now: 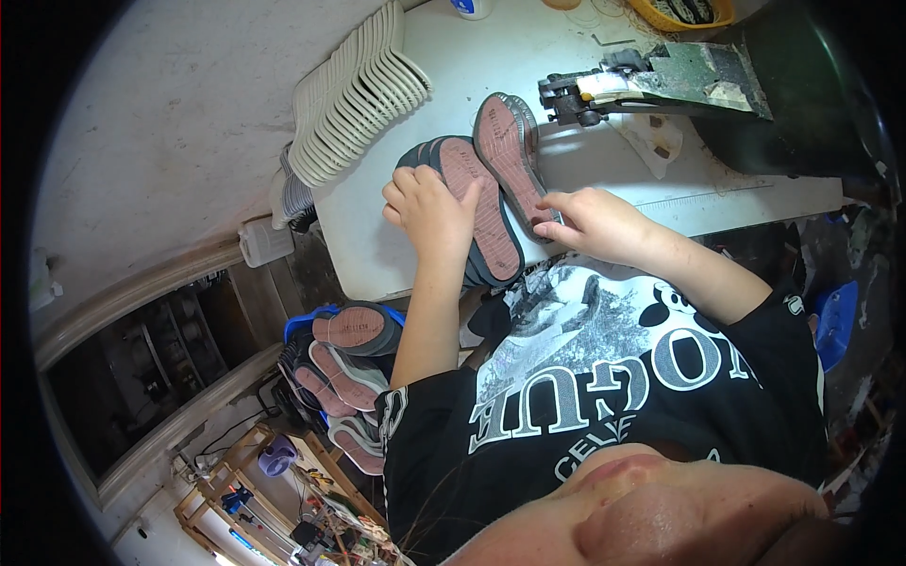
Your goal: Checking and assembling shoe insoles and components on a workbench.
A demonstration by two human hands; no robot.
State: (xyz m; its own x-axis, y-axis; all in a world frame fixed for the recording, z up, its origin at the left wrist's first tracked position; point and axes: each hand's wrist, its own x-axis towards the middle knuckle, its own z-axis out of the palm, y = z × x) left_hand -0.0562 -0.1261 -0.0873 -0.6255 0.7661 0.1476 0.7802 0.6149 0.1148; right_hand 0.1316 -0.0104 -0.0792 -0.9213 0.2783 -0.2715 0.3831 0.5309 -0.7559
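On the white table [439,57] lies a stack of shoe soles [491,226] with pinkish-brown treads and dark rims. My left hand [432,209] is wrapped over its left side, the thumb resting on the top sole and the fingers curled at the outer edge. Just right of it is a second, smaller stack of grey-rimmed soles [508,146], slightly tilted. At the near end of this one, my right hand [595,219] has thumb and index finger at the sole's edge, the other fingers folded in.
Many cream soles stand nested in a long row [363,99] by the wall. A sewing machine arm [661,80] juts in from the right. Farther back is a yellow basket [675,19]. More soles fill a blue crate [300,325] below the table's left side.
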